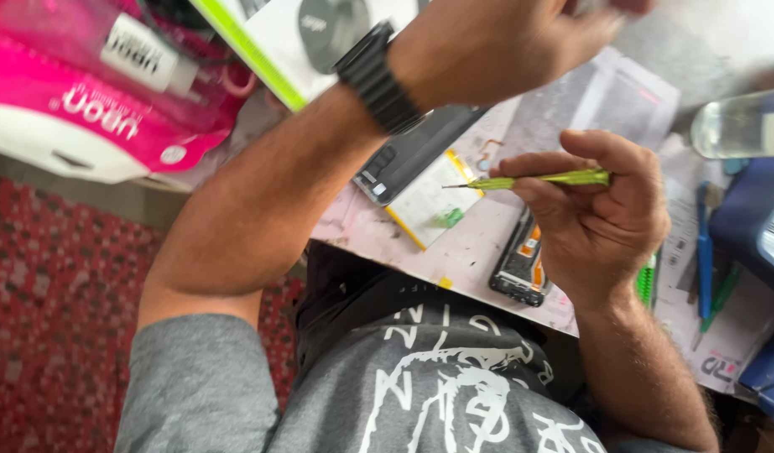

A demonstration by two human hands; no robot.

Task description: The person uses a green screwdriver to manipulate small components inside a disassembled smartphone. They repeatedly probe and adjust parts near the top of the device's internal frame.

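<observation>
Underneath everything lies the pale tabletop (479, 243), stained and crowded with phone parts, with a red patterned carpet (59, 310) on the floor beside it. At the upper left sit a pink and white package (76, 117) and a white box with a green edge (278, 42). The person wears a grey printed shirt (420, 386).

The left hand (496, 38) is raised toward the top edge, a black watch (378, 75) on its wrist; its fingers run out of view and are blurred, so I cannot tell whether its grip is spread or closed on anything. The right hand (605, 218) hovers above the tabletop with its grip pinching a slim green screwdriver (546, 179) between thumb and fingers, the thin metal tip pointing left over the work.

Below that tip lies a dark phone back (412, 151), tilted, and touching it a flat white battery with a yellow edge (433, 201). A black phone frame with orange parts (521, 264) lies partly under the right hand. To the right are a clear bottle (739, 126), a dark blue case (752, 222) and a blue tool (706, 252) lying on paper.
</observation>
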